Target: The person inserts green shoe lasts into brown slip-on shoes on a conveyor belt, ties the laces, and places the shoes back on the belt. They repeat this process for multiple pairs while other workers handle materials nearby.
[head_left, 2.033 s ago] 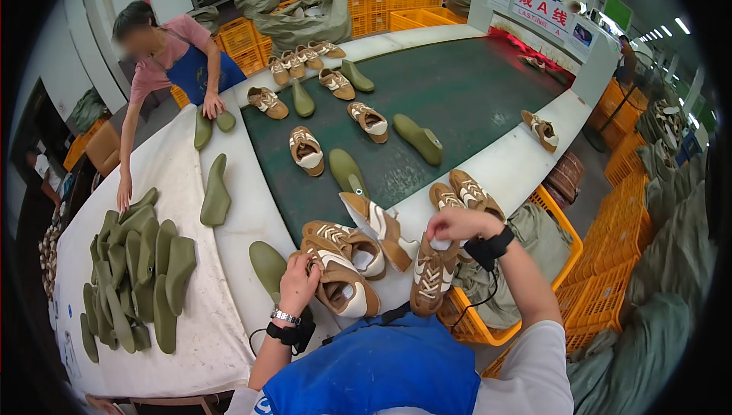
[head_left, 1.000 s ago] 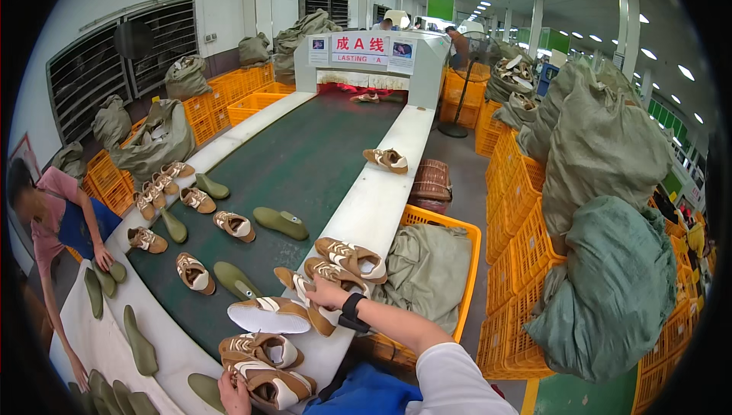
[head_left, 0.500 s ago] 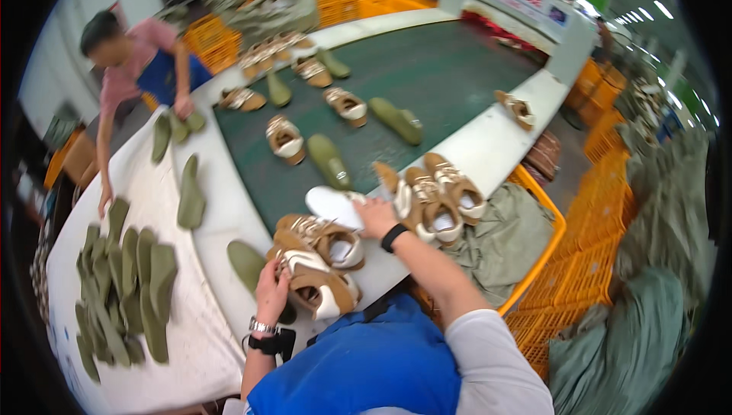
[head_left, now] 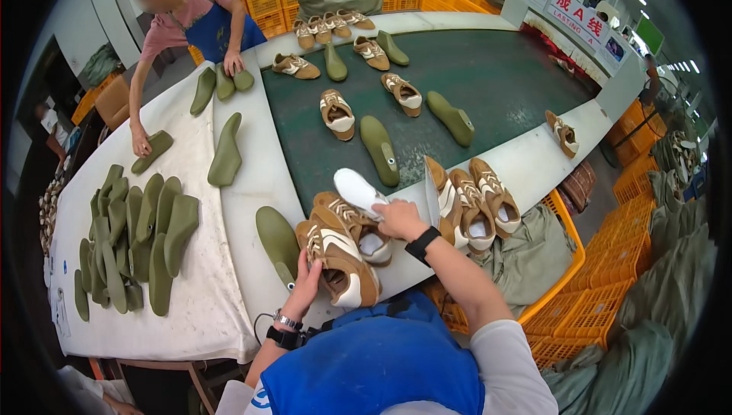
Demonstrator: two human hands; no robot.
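Step looks like fitting: right hand [head_left: 400, 219] pinches white foot-shaped insole [head_left: 355, 190] by 1 end; left hand [head_left: 305, 285] grips tan white-striped lace-up sneaker [head_left: 338, 256] by white worktop [head_left: 259, 195] near edge. Next calls for aligning insole with shoe mouth.

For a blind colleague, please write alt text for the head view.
A person's left hand touches a brown sneaker; the right hand holds a white sole-shaped piece. Green shoe lasts lie piled at left; a co-worker touches another last.
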